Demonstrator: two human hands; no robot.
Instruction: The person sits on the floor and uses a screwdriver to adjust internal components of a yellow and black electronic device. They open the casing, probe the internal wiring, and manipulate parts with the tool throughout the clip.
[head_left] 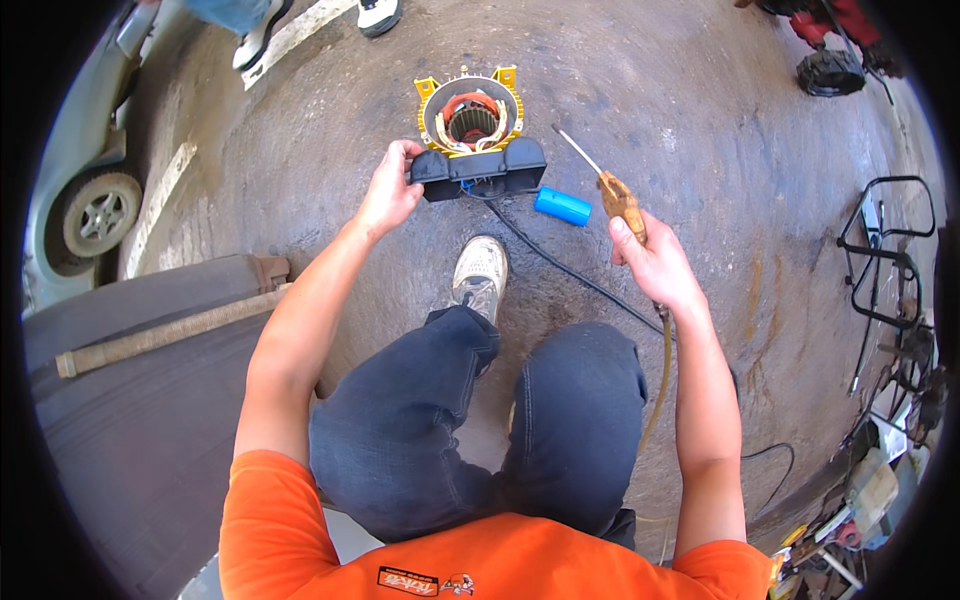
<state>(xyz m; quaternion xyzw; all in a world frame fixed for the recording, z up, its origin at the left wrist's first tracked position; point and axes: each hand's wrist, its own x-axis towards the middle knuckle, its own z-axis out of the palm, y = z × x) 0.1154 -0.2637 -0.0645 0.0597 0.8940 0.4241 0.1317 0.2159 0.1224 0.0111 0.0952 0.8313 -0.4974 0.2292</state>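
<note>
A yellow motor housing [427, 108] stands on the floor ahead of me, with copper windings and pale wires showing inside its round opening. On its near side is a black plastic box [487, 172] with blue wires and a black cable at its underside. My left hand [392, 188] grips the box's left end, thumb and fingers closed on it. In my right hand [648, 258] is a worn, orange-brown air blow gun [622, 203], its thin metal nozzle pointing up and left. A hose runs down from its handle past my wrist. Beside the box's right end lies a blue cylinder [563, 206].
A black cable [560, 263] crosses the concrete floor. At left are a car wheel [102, 214] and a dark flat surface bearing a ribbed tube [170, 330]. Black metal frames [888, 248] and clutter line the right side. Another person's shoe [379, 16] shows at the top.
</note>
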